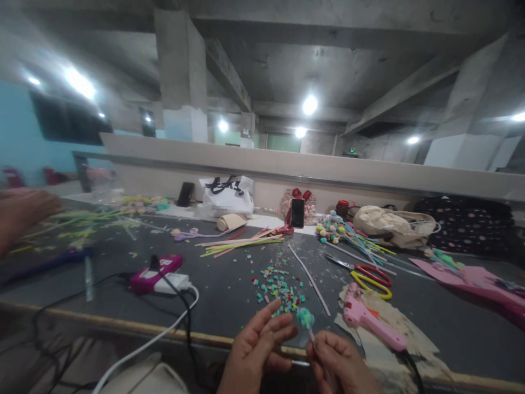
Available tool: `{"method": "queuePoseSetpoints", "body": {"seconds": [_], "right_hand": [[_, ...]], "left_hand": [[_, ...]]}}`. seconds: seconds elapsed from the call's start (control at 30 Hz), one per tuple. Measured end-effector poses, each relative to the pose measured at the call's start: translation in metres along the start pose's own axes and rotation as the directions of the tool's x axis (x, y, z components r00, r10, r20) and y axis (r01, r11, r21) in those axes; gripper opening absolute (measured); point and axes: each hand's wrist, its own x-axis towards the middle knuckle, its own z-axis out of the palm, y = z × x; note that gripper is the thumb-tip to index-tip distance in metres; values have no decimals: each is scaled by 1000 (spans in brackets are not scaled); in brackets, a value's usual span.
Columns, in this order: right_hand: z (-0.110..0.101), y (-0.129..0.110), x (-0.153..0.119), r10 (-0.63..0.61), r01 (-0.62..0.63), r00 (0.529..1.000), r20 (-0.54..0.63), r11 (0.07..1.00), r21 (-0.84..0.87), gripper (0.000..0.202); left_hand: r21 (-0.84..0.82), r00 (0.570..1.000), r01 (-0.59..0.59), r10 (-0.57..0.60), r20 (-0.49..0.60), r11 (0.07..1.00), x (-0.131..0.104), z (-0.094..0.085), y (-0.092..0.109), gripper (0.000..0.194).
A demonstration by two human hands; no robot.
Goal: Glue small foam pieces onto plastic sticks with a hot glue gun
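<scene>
At the table's front edge my right hand (338,358) pinches the thin pinkish stem of a small flower (304,317), its green-blue head pointing up and away from me. Just left of the stem is my left hand (262,347), palm turned inward, fingers spread near the flower head without wrapping round it. A thin whitish stick (301,363) spans the gap between the two hands; which hand bears it is unclear. Beyond the hands lie many small coloured pieces (281,287), mostly green, with some red and pink. A pale stem (309,280) lies to their right.
Right: a pink glue gun (371,319) on crumpled paper and red-yellow scissors (365,273). Left: a magenta power strip (156,273) with cables crossing the front edge. Behind: stem bundles (241,244), a phone (297,212) and a white bag (227,197). Another person's hand (30,210) is far left.
</scene>
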Motion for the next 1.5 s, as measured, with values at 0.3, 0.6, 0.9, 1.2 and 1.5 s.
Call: {"method": "queuePoseSetpoints", "body": {"seconds": [0.3,0.6,0.9,1.2,1.5], "right_hand": [[1,1,-3,68,-73,990,119,997,34,37],[7,16,3,122,-136,947,298,990,26,37],[0,27,10,150,-155,932,330,988,-10,39],[11,19,5,124,-129,957,262,992,5,37],[10,8,1,16,-13,1000,22,989,-147,39]], "left_hand": [[273,995,-87,71,67,958,4,-10,-3,32],[-78,983,60,-45,179,995,-1,6,-11,41],[-42,995,10,-6,97,999,-2,6,-6,29],[31,994,-46,42,98,998,0,7,-7,21],[-59,982,-93,101,157,994,-3,2,-10,66]]}}
